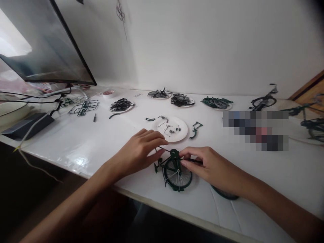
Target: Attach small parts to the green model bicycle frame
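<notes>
A small dark green model bicycle (pixel 177 170) lies near the table's front edge. One spoked wheel with a green rim faces up at me; part of the other wheel (pixel 222 193) shows below my right wrist. My right hand (pixel 206 162) pinches a dark frame tube of the bicycle between thumb and fingers, beside the green chain cover (pixel 174 156). At the bicycle's left side, my left hand (pixel 143 148) has its thumb and fingers apart, curved around a thin dark rod. Whether its fingertips touch the rod, I cannot tell.
Behind my hands stands a white plate (pixel 183 130) with small parts; green pieces (pixel 196 130) lie to its right. Farther back are several plates of bicycle parts (pixel 217 103). A screwdriver (pixel 95 117), wire frames (pixel 84 107) and a monitor (pixel 50 44) are at left.
</notes>
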A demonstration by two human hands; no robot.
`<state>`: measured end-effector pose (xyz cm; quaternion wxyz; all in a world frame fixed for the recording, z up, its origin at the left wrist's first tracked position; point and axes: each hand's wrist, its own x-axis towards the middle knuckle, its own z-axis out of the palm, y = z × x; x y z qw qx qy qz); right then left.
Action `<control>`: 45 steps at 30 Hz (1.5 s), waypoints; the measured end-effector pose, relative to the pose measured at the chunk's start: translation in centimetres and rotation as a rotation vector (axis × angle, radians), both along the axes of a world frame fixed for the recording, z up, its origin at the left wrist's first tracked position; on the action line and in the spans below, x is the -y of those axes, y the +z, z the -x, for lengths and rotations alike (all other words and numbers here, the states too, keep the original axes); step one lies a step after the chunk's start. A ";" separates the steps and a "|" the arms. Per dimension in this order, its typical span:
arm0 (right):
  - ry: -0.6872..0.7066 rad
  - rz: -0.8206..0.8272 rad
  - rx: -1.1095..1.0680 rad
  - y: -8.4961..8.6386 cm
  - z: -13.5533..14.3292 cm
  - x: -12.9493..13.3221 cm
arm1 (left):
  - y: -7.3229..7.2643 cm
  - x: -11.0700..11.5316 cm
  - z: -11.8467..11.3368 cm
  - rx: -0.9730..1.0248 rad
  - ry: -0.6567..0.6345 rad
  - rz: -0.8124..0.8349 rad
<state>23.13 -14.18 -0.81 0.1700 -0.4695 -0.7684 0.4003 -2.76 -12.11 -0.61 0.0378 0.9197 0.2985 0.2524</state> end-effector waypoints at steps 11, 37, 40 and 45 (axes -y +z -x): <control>-0.010 -0.014 -0.007 0.1 -0.1 0.0 | 1.9 0.8 0.4 -0.193 -0.044 0.211; 0.026 0.007 -0.003 0.2 0.2 0.0 | -1.2 0.9 -2.1 0.193 -0.062 0.149; 0.033 0.013 0.006 0.2 0.2 0.0 | -0.8 1.0 -1.7 0.143 -0.079 0.204; 0.042 0.014 -0.013 0.5 0.1 0.1 | -0.1 1.0 -1.3 0.042 -0.063 0.197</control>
